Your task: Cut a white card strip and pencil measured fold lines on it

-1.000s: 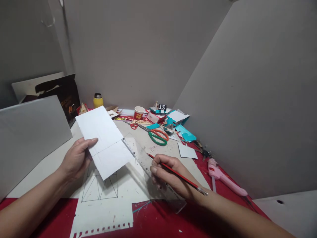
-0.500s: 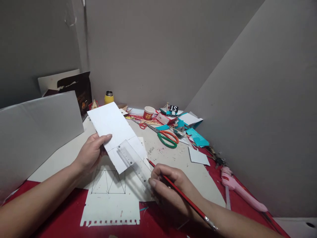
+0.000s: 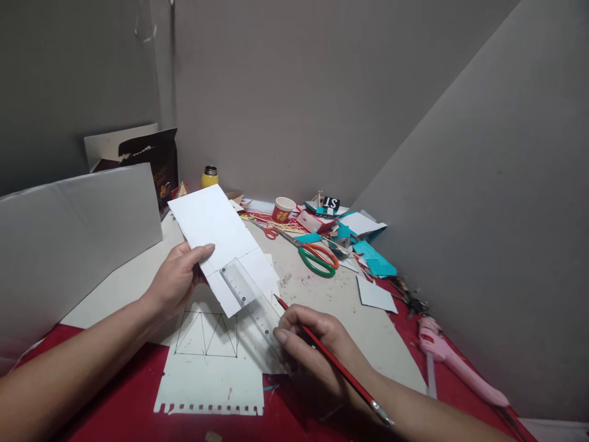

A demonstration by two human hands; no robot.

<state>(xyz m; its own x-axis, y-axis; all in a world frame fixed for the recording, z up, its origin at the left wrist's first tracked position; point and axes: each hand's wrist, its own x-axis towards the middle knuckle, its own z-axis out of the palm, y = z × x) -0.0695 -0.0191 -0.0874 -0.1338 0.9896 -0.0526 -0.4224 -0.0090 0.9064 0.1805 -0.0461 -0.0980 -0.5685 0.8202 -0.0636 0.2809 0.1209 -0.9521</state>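
My left hand (image 3: 177,279) pinches a white card (image 3: 216,236) with a pencil line across it, holding it tilted above the table. My right hand (image 3: 313,347) grips a red pencil (image 3: 331,359) and also holds a clear plastic ruler (image 3: 251,301), whose far end lies over the card's lower corner. Under both lies a white sheet (image 3: 209,374) with triangles drawn on it and a notched bottom edge.
Green and orange scissors (image 3: 317,256), a red paper cup (image 3: 283,210), teal paper scraps (image 3: 375,258) and a small white square (image 3: 375,293) lie behind. A pink glue gun (image 3: 455,362) is at right. Grey boards (image 3: 73,239) wall the red table; a yellow bottle (image 3: 210,177) stands at the back.
The ruler has slid up onto the white card's lower corner. My left hand has kept hold of the card; the view has shifted so everything sits a little to the right.
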